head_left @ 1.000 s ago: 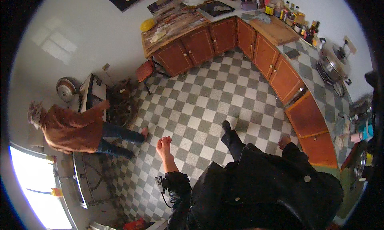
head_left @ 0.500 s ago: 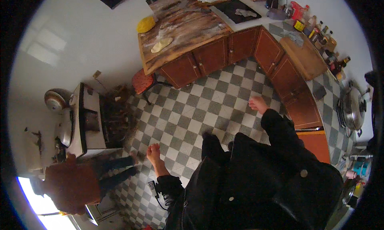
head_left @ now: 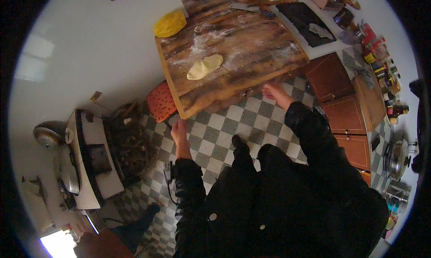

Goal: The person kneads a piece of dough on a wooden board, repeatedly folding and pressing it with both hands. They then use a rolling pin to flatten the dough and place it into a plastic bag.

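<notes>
My left hand [head_left: 179,131] is in front of the near left corner of a wooden board [head_left: 251,47], its fingers curled in and nothing seen in them. Off the board's front edge is my right hand [head_left: 276,95], fingers drawn together, also with nothing seen in it. A flat, pale oval piece of dough [head_left: 204,67] lies on the board, apart from both hands. White flour [head_left: 202,40] is smeared across the wood behind it. At the board's far left corner sits a rounded yellow thing [head_left: 170,24] whose kind I cannot make out.
A red patterned stool [head_left: 161,102] stands beside the board's left end. On the left are a white stove [head_left: 98,159] and a person in a brown top [head_left: 103,244]. Wooden cabinets [head_left: 343,114] and several bottles [head_left: 388,80] line the right. A black slab [head_left: 305,24] lies beyond the board.
I have moved closer to the wooden board, and the dough looks nearer. Both hands have come up toward its front edge. The person in brown now shows lower in the view.
</notes>
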### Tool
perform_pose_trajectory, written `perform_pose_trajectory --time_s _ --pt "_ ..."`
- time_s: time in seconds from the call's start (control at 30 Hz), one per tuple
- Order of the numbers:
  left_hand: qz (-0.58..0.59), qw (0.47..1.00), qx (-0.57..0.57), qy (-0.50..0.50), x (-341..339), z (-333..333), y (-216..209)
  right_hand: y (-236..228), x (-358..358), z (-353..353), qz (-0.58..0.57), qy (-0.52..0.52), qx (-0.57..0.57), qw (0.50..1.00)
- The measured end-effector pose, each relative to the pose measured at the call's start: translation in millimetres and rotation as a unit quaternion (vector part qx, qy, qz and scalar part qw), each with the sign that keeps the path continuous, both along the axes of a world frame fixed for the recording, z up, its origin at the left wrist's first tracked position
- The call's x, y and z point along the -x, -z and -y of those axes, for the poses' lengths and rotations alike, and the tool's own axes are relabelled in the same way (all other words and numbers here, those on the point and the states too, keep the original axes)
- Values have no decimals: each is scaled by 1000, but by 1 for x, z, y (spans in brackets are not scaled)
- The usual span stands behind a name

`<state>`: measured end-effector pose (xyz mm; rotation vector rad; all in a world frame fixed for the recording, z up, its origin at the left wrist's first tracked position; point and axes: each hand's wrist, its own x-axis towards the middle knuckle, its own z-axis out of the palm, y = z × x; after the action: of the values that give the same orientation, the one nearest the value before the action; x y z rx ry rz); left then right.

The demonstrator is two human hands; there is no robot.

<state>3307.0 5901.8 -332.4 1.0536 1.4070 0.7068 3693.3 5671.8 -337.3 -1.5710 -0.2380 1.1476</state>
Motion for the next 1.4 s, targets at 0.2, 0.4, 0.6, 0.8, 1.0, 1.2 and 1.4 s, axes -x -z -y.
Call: perform_pose_trajectory --time_s 0.2,0.4,0.6,0.8,1.0,1.2,1.4 --pt "92 994 9 50 -104 -104 35 5 -14 -165 60 -33 -96 993" --pt "87 990 110 15 -172 -142 48 51 -26 -276 366 -104 140 914" --pt "64 977 176 -100 -211 -164 28 58 -36 -309 138 55 54 987" --pt "87 990 7 -108 -230 -204 19 39 -47 -372 137 21 32 990" --pt "-263 916 -294 73 -257 -199 31 18 -6 -372 477 -80 78 872" --pt "-222 834 -491 122 -280 -179 38 16 23 -360 590 -38 -66 804" --pt "-377 794 -394 268 -300 -227 32 33 -11 -398 644 -164 33 747"
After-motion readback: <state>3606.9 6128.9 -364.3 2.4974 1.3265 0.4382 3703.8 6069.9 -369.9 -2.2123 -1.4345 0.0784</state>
